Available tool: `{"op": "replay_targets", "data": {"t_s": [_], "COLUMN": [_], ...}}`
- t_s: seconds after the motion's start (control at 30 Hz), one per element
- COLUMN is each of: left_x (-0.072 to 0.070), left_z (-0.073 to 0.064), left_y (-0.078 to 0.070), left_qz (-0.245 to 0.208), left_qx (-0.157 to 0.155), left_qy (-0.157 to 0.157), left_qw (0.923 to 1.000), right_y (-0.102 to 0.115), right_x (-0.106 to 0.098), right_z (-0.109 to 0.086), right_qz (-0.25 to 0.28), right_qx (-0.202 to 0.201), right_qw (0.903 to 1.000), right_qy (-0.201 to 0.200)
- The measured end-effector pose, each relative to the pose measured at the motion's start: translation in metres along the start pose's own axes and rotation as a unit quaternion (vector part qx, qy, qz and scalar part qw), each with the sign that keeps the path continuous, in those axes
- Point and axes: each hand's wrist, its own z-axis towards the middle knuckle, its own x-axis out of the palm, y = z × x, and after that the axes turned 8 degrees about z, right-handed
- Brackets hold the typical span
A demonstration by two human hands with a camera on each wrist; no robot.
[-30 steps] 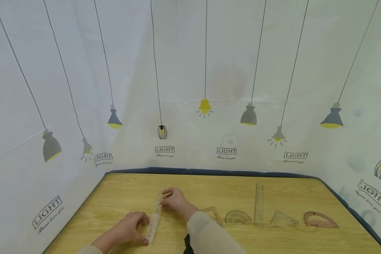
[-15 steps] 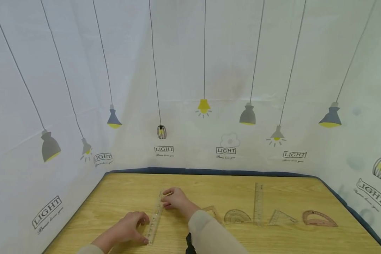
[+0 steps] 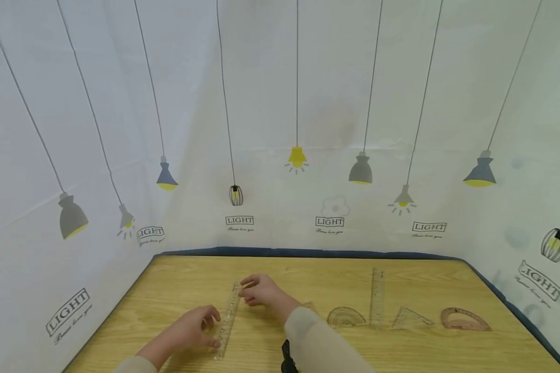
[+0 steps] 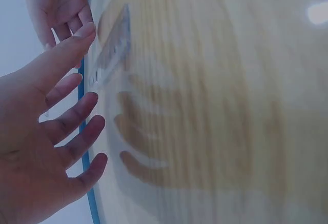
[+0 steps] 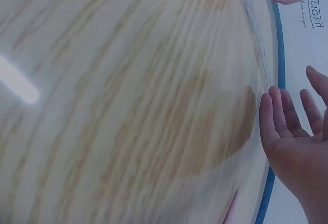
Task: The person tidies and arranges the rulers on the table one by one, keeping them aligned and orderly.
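Observation:
A clear plastic ruler lies slanted on the wooden table, between the two hands. At its near end, the left hand stands with fingers spread and loosely bent, thumb tip right at the ruler's edge. Fingertips of the right hand are at the far end, the fingers relaxed. In the left wrist view the left hand is spread beside the ruler, with the right hand beyond. The right wrist view shows the right hand with extended fingers at the end of the ruler.
To the right lie a clear protractor, a second clear ruler, a clear set square and a pinkish protractor. The right sleeve mostly hides another set square. A white printed curtain surrounds the table.
The right hand has shifted slightly right, and its sleeve covers more of the nearby set square. Both hands' fingers sit a little looser at the ruler. The head view has turned slightly right.

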Motion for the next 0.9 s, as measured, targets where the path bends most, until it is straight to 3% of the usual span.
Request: {"op": "replay_targets", "data": {"t_s": [0.27, 0.5, 0.73, 0.9], "left_x": [-0.002, -0.002, 0.007, 0.011], "left_z": [0.021, 0.038, 0.058, 0.073], "left_y": [-0.018, -0.032, -0.05, -0.059], "left_qz": [-0.089, -0.097, -0.09, -0.095], "left_qx": [-0.024, -0.027, 0.005, 0.003], "left_qy": [0.012, 0.02, 0.008, 0.004], "left_qw": [0.9957, 0.9947, 0.9959, 0.9954], "right_y": [0.005, 0.011, 0.013, 0.02], "right_x": [-0.019, -0.04, -0.07, -0.088], "right_z": [-0.007, -0.015, -0.03, -0.041], "right_qz": [-0.034, -0.052, -0.067, -0.083], "right_qx": [-0.021, -0.03, -0.037, -0.051], "right_qw": [0.9982, 0.9962, 0.9951, 0.9927], "right_qy": [0.046, 0.063, 0.062, 0.072]}}
